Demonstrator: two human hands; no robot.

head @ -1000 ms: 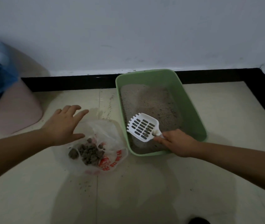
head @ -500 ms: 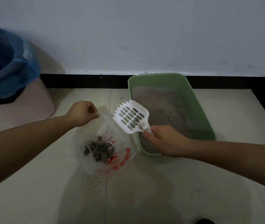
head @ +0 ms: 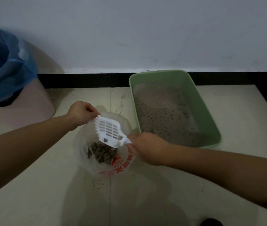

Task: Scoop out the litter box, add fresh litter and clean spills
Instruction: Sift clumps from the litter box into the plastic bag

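Far-L corner of the floor point(head: 48, 193): pink bin point(head: 31, 101) w/ blue liner point(head: 4, 66), against the wall. L hand point(head: 80, 113) is mid-floor, fingers point(head: 91, 110) curled, pinching the far rim of a clear plastic bag point(head: 87, 159) w/ red print, holding its mouth up and open. Dark grey-brown clumps point(head: 103, 152) lie in the bag's bottom. A few spilled grains point(head: 98, 184) lie on the floor just on the near side of the bag.

Scoop point(head: 109, 131): white plastic, flat pan w/ rows of slots, toothed front edge, short handle. It hangs over the bag's mouth, above the clumps. Long axis runs diagonally: handle at near-R, teeth pointing far-L toward the L hand, almost touching it. One small dark bit point(head: 105, 140) sits in the pan at the handle end.

R hand point(head: 147, 147) grips the handle, fingers point(head: 130, 146) closed round it.

R of that, by the floor's far edge: green litter box point(head: 208, 111), rectangular, part-filled w/ grey litter point(head: 160, 111), long side running away toward the wall.
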